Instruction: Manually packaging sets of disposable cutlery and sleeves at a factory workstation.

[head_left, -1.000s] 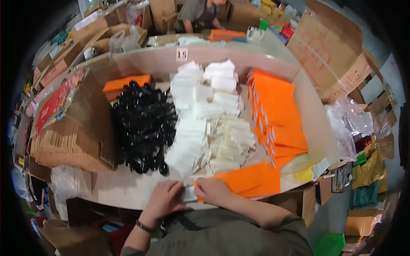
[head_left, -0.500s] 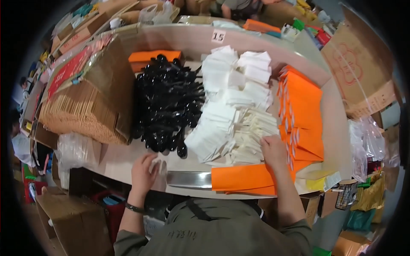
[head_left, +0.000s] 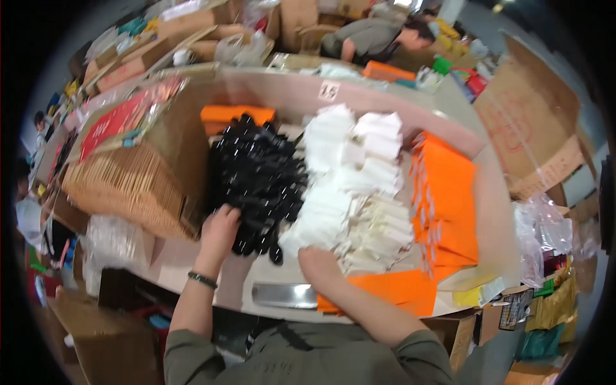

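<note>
My left hand (head_left: 220,231) is at the near-left edge of a heap of glossy black spoons (head_left: 260,173), fingers curled in on a spoon there. My right hand (head_left: 321,265) is closed at the near edge of the stacked white paper packets (head_left: 324,208); its fingertips are hidden. Cream-coloured slim packets (head_left: 378,234) lie just right of the white ones. Below my right forearm are flat orange sleeves (head_left: 391,289). To their left a shiny metal strip (head_left: 284,294) lies along the table's front edge.
A carton packed with brown flat pieces (head_left: 128,186) stands at the left. More orange sleeves (head_left: 446,205) stack at the right, and an orange bundle (head_left: 237,115) lies behind the spoons. A raised rim (head_left: 282,86) borders the table. Across it a person (head_left: 369,38) leans over.
My right hand has moved left from the cream packets to the white packets' near edge. My left hand has moved up onto the black spoons. The view has tilted up.
</note>
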A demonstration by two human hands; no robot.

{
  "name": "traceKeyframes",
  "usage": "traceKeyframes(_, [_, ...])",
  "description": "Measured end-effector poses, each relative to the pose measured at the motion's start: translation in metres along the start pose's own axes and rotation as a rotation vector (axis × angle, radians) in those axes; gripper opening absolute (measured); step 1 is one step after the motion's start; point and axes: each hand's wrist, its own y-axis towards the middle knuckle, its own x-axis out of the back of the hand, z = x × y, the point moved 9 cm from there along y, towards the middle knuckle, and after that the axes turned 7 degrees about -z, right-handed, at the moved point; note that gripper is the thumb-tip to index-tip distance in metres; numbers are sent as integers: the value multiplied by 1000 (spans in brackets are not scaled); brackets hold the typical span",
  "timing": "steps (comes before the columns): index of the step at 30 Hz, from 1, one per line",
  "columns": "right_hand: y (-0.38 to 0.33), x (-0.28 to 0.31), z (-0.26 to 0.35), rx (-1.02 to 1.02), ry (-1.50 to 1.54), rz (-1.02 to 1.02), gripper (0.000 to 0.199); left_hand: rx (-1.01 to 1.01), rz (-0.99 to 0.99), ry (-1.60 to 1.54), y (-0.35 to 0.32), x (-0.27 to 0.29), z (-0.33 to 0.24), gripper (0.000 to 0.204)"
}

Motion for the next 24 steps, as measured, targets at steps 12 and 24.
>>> traceKeyframes(12, [3,27,-6,57,399,55,17,72,-244,-452,15,44,-21,14])
traceKeyframes(24, [-45,27,38,223,287,262,14,466,-39,-623,-122,24,-32,14])
